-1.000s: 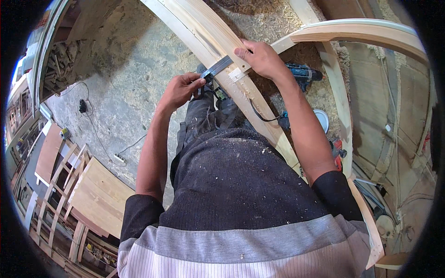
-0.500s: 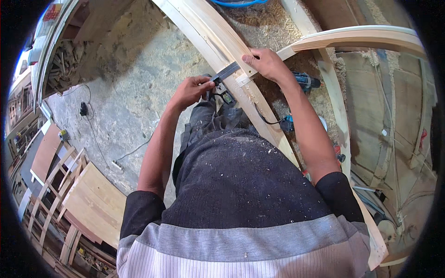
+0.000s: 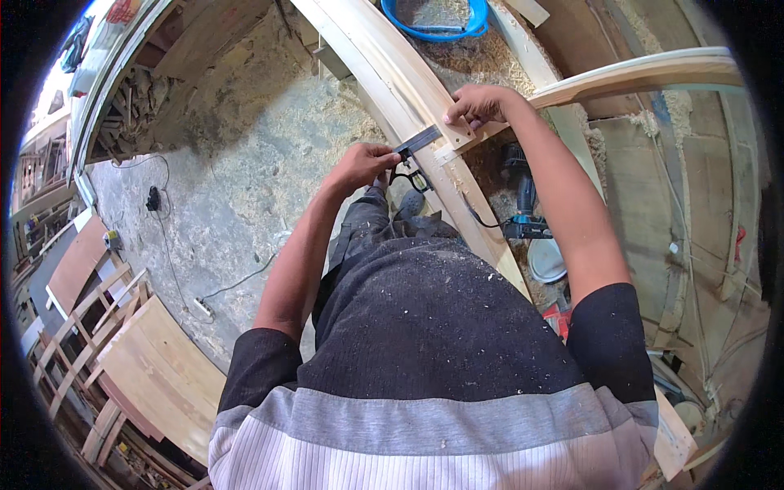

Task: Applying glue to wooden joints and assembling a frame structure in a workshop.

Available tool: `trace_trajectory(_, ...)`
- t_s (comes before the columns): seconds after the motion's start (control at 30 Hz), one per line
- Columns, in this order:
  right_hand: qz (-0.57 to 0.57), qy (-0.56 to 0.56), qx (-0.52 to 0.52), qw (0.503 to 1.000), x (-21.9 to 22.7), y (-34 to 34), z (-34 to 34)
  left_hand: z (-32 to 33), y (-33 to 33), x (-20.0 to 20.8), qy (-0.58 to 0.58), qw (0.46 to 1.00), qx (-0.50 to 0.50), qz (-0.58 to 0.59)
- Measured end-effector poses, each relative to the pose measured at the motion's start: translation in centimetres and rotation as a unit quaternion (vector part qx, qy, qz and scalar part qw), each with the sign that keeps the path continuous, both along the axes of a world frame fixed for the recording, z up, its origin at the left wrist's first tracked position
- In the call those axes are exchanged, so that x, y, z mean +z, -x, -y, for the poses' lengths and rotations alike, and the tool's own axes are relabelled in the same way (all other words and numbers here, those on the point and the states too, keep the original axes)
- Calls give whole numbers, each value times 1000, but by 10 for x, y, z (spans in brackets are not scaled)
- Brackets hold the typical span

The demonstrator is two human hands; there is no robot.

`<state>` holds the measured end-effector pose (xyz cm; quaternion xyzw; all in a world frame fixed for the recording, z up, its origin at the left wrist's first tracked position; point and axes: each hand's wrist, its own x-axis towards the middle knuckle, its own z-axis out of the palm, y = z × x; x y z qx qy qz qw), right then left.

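Note:
A long, pale curved wooden beam [image 3: 478,219] runs from the far left past my legs. On top of its far part lies a second curved wooden piece [image 3: 412,77], whose near end has small holes. A dark flat metal bar [image 3: 422,139] crosses the beam beside that end. My left hand [image 3: 365,166] is closed, pinching the bar's left end with thumb and fingers. Below it hangs a black loop-shaped part [image 3: 408,178]; whether it joins the bar I cannot tell. My right hand [image 3: 486,106] curls its fingers over the right edge of the upper piece's end.
A blue basin [image 3: 483,29] stands at the far side. Right of the beam lie a teal-and-black power tool [image 3: 527,214], a round white lid [image 3: 545,261] and another curved wooden part [image 3: 645,77]. A cable [image 3: 237,282] crosses the floor at left, near stacked boards [image 3: 163,363].
The view has shifted, bringing more of the blue basin and power tool into sight. My right fingers now bend down more over the wood's edge. My left hand keeps its pinch on the bar.

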<state>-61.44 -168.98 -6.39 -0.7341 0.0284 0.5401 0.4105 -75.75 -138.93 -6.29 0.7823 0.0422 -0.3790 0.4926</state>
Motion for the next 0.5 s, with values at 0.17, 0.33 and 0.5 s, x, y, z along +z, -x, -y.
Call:
trace_trajectory(0.17,-14,-87,-33,996,-17,-2,-2,-1,0,-2,0,1000,0,0)
trace_trajectory(0.33,-50,-151,-86,984,-22,5,5,-2,0,-3,13,1000,14,-10)
trace_trajectory(0.5,-77,-143,-80,983,-19,-1,12,-2,-1,-7,24,999,23,-27)
